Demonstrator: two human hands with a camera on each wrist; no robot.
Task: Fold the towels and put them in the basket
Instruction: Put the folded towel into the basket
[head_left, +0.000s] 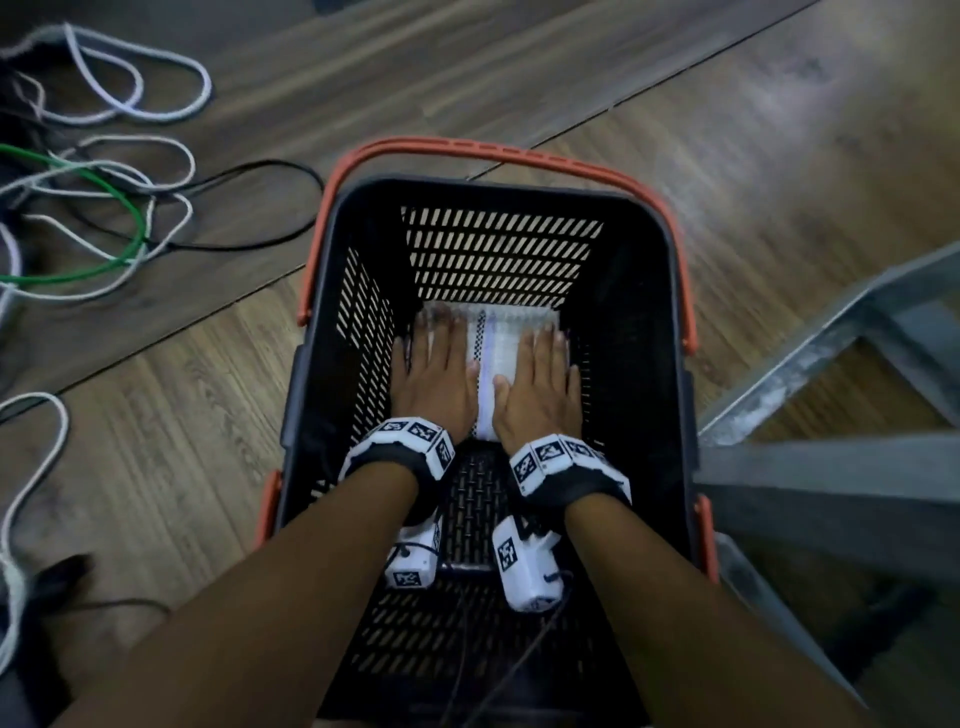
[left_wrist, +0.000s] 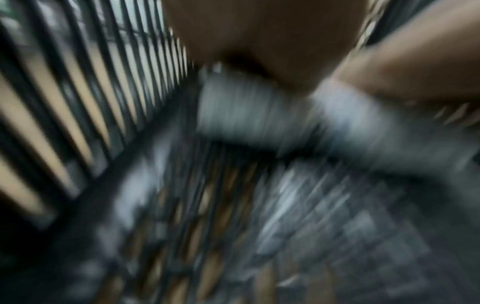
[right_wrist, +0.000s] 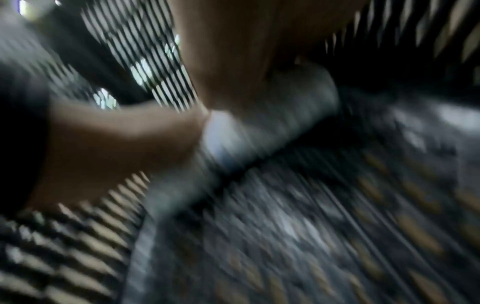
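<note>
Head view: showing black slotted plastic shopping basket with orange handles (head_left: 670, 270) sitting on brown wood-plank floor (head_left: 727, 130). Folded white towel with a dark dotted stripe (head_left: 493, 343) lying on the basket bottom, toward the 12 o'clock end, touching or just short of the far slotted wall. Left hand (head_left: 439, 371) pressing palm-down on the towel's 9 o'clock half, fingers straight and flat, nothing gripped. Right hand (head_left: 537, 382) pressing palm-down on the 3 o'clock half, fingers likewise straight and flat, pointing to 12 o'clock. Strip of towel showing between the two hands. Both wrists wearing white marker-tagged bands.

Wrist views: heavily blurred; making out only the left hand (left_wrist: 259, 41) and right hand (right_wrist: 246, 51) resting on pale towel cloth (left_wrist: 246, 107) (right_wrist: 272, 123) over slotted basket walls (left_wrist: 64, 102) (right_wrist: 91, 236).

Loose white, black and green cables (head_left: 104, 208) lying on the floor at 10 o'clock of the basket. Grey metal frame (head_left: 831, 467) standing at 3 o'clock, just beside the basket.
</note>
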